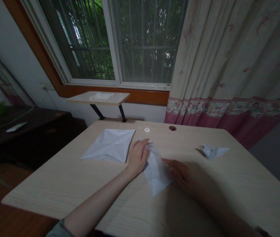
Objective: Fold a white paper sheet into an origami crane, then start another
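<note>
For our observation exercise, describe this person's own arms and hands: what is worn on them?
The left hand and right hand are bare, with no gloves, ring or watch showing. A grey-green sleeve ends near the left elbow, leaving the forearm bare. The right arm lies in shadow, so its sleeve cannot be seen.

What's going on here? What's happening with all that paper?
A person is handling a folded white paper sheet on a pale wooden desk. Their left hand rests against its upper left side, and their right hand touches its right side. To the left lies a creased, opened-out paper sheet, and to the right sits a small folded paper shape.
</note>
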{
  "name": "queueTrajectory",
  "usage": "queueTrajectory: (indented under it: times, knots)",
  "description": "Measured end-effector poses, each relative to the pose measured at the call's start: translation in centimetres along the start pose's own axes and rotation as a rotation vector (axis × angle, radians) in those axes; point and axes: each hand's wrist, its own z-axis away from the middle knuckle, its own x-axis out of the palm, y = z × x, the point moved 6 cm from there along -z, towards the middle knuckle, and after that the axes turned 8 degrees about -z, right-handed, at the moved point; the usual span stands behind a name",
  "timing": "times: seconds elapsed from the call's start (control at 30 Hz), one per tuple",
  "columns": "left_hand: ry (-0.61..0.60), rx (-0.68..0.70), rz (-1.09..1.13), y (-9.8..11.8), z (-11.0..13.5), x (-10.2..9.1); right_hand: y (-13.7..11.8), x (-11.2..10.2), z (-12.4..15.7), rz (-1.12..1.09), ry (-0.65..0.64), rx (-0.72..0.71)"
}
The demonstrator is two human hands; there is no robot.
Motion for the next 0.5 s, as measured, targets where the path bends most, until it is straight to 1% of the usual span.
queueTrajectory:
  times: [0.1, 0.27, 0.4, 0.5]
  knots:
    - [-0.053, -0.015, 0.003, -0.4, 0.2, 0.7, 0.2, 0.9, -0.2, 0.089, -0.07, -0.038]
    - [-0.263, -0.025, -0.039, -1.0, 0.7, 3.1, 0.5, 2.2, -0.1, 0.146, -0.218, -0.048]
    - [-0.426, 0.012, -0.119, -1.0, 1.1, 4.4, 0.8, 2.6, -0.1, 0.218, -0.216, -0.089]
    - [-0.509, 0.043, -0.193, -0.6, 1.1, 4.4, 1.7, 2.7, -0.1, 0.293, -0.179, -0.071]
